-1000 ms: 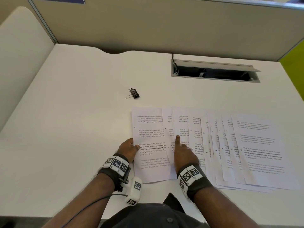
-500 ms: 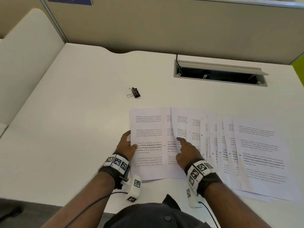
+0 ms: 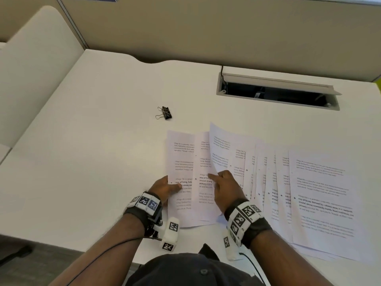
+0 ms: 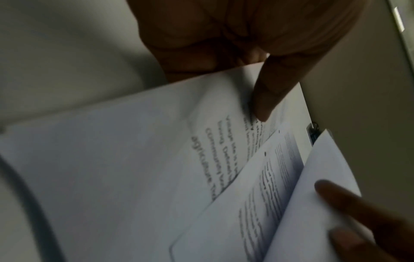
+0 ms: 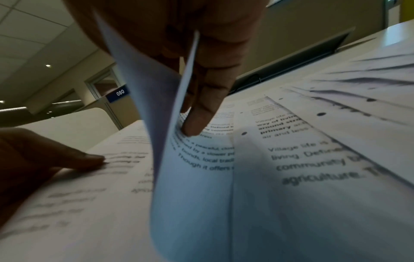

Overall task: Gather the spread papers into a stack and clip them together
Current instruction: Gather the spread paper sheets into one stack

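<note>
Several printed sheets (image 3: 319, 193) lie fanned across the white desk (image 3: 103, 162). My left hand (image 3: 165, 187) holds the left edge of the leftmost sheet (image 3: 181, 162), its thumb (image 4: 266, 99) pressing on top. My right hand (image 3: 223, 182) pinches the left edge of one sheet (image 3: 224, 145) and curls it up off the fan. In the right wrist view that sheet (image 5: 170, 159) passes between the fingers (image 5: 201, 115), one fingertip touching the page below. A black binder clip (image 3: 164, 113) lies alone on the desk beyond the papers, away from both hands.
An open cable tray (image 3: 276, 93) is cut into the desk at the back right, below the beige partition (image 3: 206, 27). A white side panel (image 3: 31, 69) stands at the left. The desk's near edge runs just under my wrists.
My right hand went from pressing a fingertip on a sheet to pinching that sheet and lifting its left edge. The left hand stayed at the leftmost sheet's edge.
</note>
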{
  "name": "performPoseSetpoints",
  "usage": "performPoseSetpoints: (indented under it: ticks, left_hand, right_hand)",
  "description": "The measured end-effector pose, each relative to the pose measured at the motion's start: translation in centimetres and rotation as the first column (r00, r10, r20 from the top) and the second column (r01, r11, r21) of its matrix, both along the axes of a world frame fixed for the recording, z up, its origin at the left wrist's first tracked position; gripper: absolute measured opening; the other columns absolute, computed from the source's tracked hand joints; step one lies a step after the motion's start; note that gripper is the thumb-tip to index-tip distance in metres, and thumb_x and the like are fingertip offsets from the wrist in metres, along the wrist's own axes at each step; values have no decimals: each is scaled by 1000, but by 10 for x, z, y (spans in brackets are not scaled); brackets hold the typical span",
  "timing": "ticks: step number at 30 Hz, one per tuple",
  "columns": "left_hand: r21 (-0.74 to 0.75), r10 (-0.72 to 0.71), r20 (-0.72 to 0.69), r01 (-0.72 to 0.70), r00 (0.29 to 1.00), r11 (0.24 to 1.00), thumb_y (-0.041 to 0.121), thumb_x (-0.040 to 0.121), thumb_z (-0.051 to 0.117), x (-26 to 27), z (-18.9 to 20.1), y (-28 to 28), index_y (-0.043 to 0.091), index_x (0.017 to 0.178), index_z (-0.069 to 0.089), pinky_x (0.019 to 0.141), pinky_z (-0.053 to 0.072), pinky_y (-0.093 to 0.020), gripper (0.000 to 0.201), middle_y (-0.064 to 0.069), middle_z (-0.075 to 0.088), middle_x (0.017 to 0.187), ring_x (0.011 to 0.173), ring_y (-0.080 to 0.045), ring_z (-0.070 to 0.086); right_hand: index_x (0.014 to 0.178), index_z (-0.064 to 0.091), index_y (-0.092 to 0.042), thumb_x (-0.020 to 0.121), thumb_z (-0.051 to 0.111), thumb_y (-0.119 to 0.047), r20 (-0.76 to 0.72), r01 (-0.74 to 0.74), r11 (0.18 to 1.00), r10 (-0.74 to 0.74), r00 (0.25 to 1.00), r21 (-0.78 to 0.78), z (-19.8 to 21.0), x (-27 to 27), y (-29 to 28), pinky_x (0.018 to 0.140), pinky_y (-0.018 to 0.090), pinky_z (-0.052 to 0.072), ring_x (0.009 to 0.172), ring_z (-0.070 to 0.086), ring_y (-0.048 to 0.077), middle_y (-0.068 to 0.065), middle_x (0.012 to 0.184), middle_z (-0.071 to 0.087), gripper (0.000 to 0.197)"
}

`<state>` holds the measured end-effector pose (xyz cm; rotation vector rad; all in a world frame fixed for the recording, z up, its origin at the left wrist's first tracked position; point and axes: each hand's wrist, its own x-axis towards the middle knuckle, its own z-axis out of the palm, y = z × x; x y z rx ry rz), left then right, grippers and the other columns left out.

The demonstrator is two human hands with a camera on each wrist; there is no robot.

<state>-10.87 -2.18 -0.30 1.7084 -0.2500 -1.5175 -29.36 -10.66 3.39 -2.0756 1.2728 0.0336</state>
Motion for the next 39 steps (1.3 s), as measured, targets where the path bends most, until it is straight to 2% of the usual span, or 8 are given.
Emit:
performPoseSetpoints:
  ticks: [11,15,20,23,28,33,37,39]
  left_hand:
    - [-67,-50,-164,40,985,997,0,88,53,-22,7,-10,9,115,60,93,51,-52,30,-22,63,122,107,-39,61]
    - [-57,-29,-186,18,982,998,4,92,49,-23,13,-14,8,121,56,65,61,-36,30,-17,67,107,87,-29,66]
    - [-43,-32,-180,25,983,999,4,93,47,-27,13,-11,8,119,56,54,58,-29,27,-9,68,93,74,-20,66]
    - [-45,-56,-172,49,984,998,4,93,48,-29,16,-13,12,111,58,59,59,-31,23,-8,69,93,77,-20,66]
    - [14,-177,18,176,984,984,16,90,54,-15,17,-21,13,120,56,90,53,-55,30,-14,68,114,100,-33,66]
    - [91,-274,259,259,926,962,19,89,52,3,7,-30,11,121,55,95,51,-50,33,-15,64,123,109,-34,62]
    - [92,-277,258,261,926,961,17,90,49,11,10,-32,10,123,55,96,51,-49,34,-15,64,123,108,-33,63]
    - [82,-248,238,235,939,968,16,91,48,14,13,-32,10,120,56,95,52,-49,31,-14,66,119,105,-33,64]
  right_hand:
    - [139,43,-22,87,53,-49,12,30,994,-31,999,105,3,11,13,98,26,40,114,51,17,0,127,41,60]
    - [140,37,-21,74,52,-68,-89,5,993,6,996,120,10,20,18,102,37,43,120,48,20,1,132,38,83]
    - [131,42,-16,87,49,-39,-207,-6,997,21,978,75,20,28,23,92,39,49,109,56,28,7,133,36,50]
    - [130,43,-17,88,45,-27,-253,25,997,-6,967,75,27,28,17,90,40,50,107,58,29,7,129,39,43]
    - [128,48,-16,90,41,-21,-254,76,996,-62,965,46,33,30,8,92,42,50,108,59,31,9,125,50,39]
    - [140,35,-25,91,42,-19,-130,137,991,-136,982,-1,45,32,-1,100,40,45,115,55,28,7,130,53,50]
    - [149,5,-26,90,43,-20,-135,127,991,-120,983,41,52,49,0,98,40,46,116,54,28,8,133,50,71]
    - [148,13,-21,90,44,-20,-142,91,995,-84,986,40,51,60,6,98,40,45,116,53,27,9,132,50,65]
